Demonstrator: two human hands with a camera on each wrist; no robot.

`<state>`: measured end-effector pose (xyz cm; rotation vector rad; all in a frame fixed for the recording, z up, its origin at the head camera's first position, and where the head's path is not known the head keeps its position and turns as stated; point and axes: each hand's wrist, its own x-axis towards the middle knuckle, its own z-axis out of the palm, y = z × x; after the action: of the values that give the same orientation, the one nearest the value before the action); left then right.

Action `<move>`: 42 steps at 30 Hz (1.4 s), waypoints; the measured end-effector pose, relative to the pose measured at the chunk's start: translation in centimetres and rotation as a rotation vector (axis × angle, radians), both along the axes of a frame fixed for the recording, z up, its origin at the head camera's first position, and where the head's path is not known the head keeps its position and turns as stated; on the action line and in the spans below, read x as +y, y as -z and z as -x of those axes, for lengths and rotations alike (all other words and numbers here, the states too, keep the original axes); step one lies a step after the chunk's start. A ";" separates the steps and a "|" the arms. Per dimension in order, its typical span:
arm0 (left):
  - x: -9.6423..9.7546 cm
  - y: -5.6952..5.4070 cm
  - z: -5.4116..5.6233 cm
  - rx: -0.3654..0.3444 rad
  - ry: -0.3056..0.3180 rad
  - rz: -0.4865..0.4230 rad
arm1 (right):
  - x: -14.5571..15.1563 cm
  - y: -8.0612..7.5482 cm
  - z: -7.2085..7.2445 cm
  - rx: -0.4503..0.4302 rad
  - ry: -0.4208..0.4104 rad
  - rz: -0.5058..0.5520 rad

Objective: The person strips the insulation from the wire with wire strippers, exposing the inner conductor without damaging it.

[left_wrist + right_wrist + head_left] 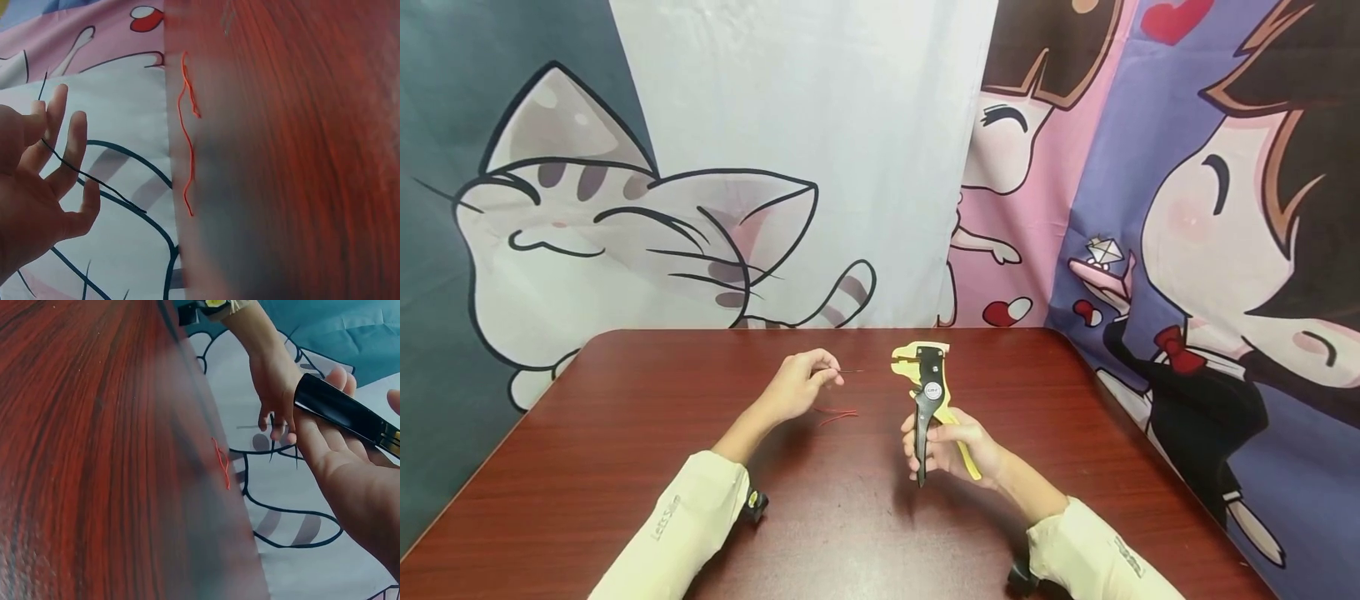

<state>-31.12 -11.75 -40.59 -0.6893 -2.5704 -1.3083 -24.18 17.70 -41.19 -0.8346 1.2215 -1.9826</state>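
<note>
Between thumb and index finger, my left hand [797, 385] pinches a thin black wire [94, 178]. One end of the wire sticks out past the fingertips, and the rest runs across the other, spread fingers in the left wrist view. My right hand [966, 446] holds a wire stripper [932, 390] upright above the table by its black and yellow handles. Its jaws are at the top and face left, toward the black wire but apart from it. In the right wrist view the black handle [340, 407] lies across the fingers. Red wires [837, 412] lie on the table below the left hand.
The dark red wooden table [850, 533] stretches out under both hands. A cloth backdrop [820, 100] with cartoon figures hangs behind its far edge and along the right side.
</note>
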 end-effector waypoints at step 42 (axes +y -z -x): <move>1.1 1.9 3.6 -0.210 -0.228 0.485 | -0.5 0.1 -0.8 -0.025 -0.053 -0.027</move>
<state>-34.71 -10.70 -42.44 -0.3174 -3.0631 -0.7247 -23.37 17.15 -41.30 -0.8181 1.1972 -1.9247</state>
